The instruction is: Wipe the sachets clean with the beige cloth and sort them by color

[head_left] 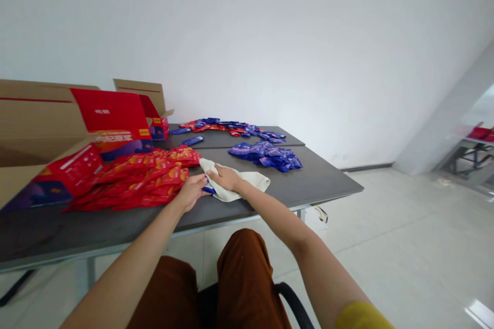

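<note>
My left hand (191, 192) is closed on the edge of a small blue packet (209, 190) just above the near part of the table. My right hand (224, 178) grips a cream-white cloth (258, 181) and presses it against that packet, so most of the packet is hidden. Left of my hands lies a big heap of red packets (142, 177) with orange print. Beyond the cloth, to the right, is a pile of blue-purple packets (268, 154).
Open printed cartons (119, 123) stand on the left of the dark grey table (320, 180). Toward the wall lies a curved row of mixed red and blue packets (227, 125). Two single blue packets, one here (193, 141), lie in front of it. The table's right corner juts out over the floor.
</note>
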`<state>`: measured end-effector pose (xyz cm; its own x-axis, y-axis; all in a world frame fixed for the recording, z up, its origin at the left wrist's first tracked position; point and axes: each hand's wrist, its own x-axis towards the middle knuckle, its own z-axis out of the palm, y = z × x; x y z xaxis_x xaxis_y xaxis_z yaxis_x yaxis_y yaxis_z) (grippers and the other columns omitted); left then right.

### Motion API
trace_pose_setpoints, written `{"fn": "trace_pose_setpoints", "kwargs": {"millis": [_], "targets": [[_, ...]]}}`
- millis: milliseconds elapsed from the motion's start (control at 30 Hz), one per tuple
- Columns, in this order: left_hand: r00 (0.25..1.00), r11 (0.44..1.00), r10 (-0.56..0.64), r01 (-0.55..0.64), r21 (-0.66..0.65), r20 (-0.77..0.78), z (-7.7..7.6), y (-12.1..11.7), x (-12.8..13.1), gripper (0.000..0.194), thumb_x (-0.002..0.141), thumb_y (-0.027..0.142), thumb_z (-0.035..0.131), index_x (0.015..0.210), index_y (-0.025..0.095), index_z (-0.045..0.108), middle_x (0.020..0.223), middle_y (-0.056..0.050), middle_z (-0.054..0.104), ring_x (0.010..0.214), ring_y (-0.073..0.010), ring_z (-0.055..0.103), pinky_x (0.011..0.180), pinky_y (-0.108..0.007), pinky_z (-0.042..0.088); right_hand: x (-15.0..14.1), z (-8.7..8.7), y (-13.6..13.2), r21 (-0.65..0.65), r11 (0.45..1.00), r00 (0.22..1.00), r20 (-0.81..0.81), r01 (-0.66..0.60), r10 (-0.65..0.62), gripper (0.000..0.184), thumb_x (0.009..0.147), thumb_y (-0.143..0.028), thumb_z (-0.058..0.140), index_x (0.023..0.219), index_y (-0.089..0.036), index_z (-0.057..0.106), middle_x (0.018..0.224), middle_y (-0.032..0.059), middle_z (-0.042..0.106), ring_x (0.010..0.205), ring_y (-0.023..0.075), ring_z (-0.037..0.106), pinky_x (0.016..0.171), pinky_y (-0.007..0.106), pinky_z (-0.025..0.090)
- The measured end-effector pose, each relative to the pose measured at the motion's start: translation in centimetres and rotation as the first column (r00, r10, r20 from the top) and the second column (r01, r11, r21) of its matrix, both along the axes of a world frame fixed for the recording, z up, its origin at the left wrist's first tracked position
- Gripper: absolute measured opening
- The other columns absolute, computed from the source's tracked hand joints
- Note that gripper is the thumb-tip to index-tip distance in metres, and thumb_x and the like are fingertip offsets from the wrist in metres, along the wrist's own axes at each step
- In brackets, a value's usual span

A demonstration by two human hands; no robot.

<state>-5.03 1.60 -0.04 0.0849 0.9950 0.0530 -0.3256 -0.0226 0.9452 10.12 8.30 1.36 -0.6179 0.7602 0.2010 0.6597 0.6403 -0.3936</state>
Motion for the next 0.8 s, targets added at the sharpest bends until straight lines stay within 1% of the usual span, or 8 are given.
{"fn": "trace_pose_setpoints", "kwargs": {"millis": [133,233,333,433,467,533,667,800], "targets": [[0.995,0.995,0.091,-0.090,-0.039,0.036,-0.2,0.7,0.0,0.037,0.060,0.012,0.073,0.097,0.010,0.070,0.085,-0.010,0.074,0.087,-0.0262,0.070,0.077,-0.037,0.058,-0.3,-0.3,-3.5,0.117,0.978,0.983,0.090,-0.173,0.163,0.094,0.091,-0.071,0.028,0.148,0.003,0.024,0.156,0.0270,0.016,0.146,0.0323,0.015,0.115,0.046,0.025],[0.993,0.991,0.109,-0.105,-0.087,0.039,-0.2,0.9,-0.1,0.035,0.057,0.005,0.068,0.091,0.009,0.071,0.082,-0.010,0.074,0.084,-0.0264,0.071,0.077,-0.036,0.058,-0.1,-0.4,-4.4,0.168,0.947,0.960,0.103,-0.274,0.259,0.101,0.091,-0.073,0.029,0.147,0.010,0.017,0.156,0.0295,0.007,0.147,0.0298,-0.006,0.120,0.044,0.012],[0.998,0.995,0.010,-0.003,-0.097,0.065,0.0,0.4,-0.1,0.035,0.057,0.000,0.065,0.091,0.009,0.071,0.087,-0.012,0.074,0.087,-0.0260,0.071,0.079,-0.036,0.058,0.3,-0.3,-2.4,0.100,0.964,0.969,0.021,-0.246,0.245,0.098,0.093,-0.071,0.022,0.150,0.008,0.011,0.158,0.0262,0.005,0.148,0.0264,-0.002,0.120,0.041,0.011],[0.994,0.988,-0.084,0.092,-0.122,0.074,0.4,-0.1,0.1,0.037,0.061,-0.004,0.064,0.095,0.009,0.071,0.092,-0.013,0.074,0.089,-0.0250,0.071,0.081,-0.036,0.058,0.6,-0.2,0.6,-0.113,0.984,0.989,-0.057,-0.140,0.134,0.089,0.093,-0.071,0.015,0.154,-0.005,0.017,0.158,0.0168,0.018,0.146,0.0238,0.018,0.119,0.039,0.018],[0.993,0.987,-0.087,0.097,-0.127,0.084,0.5,-0.2,0.2,0.038,0.063,-0.004,0.063,0.098,0.009,0.070,0.093,-0.014,0.074,0.090,-0.0247,0.071,0.081,-0.036,0.058,0.6,-0.2,1.4,-0.161,0.981,0.993,-0.065,-0.111,0.102,0.086,0.094,-0.071,0.015,0.154,-0.009,0.021,0.158,0.0141,0.022,0.145,0.0238,0.023,0.118,0.039,0.020],[0.992,0.991,-0.038,0.052,-0.122,0.121,0.7,-0.1,0.4,0.042,0.067,-0.005,0.059,0.105,0.009,0.069,0.096,-0.014,0.074,0.091,-0.0243,0.071,0.081,-0.037,0.059,0.5,-0.4,2.0,-0.159,0.983,0.995,-0.062,-0.092,0.083,0.084,0.094,-0.070,0.016,0.152,-0.011,0.026,0.156,0.0131,0.027,0.144,0.0256,0.027,0.117,0.040,0.023],[0.973,0.984,0.140,-0.116,-0.133,0.186,0.6,0.8,0.3,0.048,0.070,-0.005,0.052,0.115,0.007,0.066,0.099,-0.015,0.073,0.090,-0.0233,0.071,0.081,-0.036,0.060,0.2,-0.7,0.0,-0.024,0.987,0.987,0.022,-0.161,0.162,0.101,0.090,-0.075,0.022,0.150,0.007,0.017,0.155,0.0271,0.019,0.145,0.0317,0.021,0.117,0.041,0.021],[0.983,0.980,0.121,-0.096,-0.173,0.137,0.4,1.4,-0.1,0.052,0.068,-0.006,0.052,0.115,0.008,0.067,0.099,-0.013,0.074,0.088,-0.0228,0.071,0.080,-0.034,0.060,0.5,-1.0,-3.2,0.013,0.977,0.973,0.095,-0.212,0.210,0.122,0.080,-0.083,0.034,0.147,0.015,0.006,0.154,0.0336,0.004,0.147,0.0356,0.002,0.119,0.043,0.014]]}}
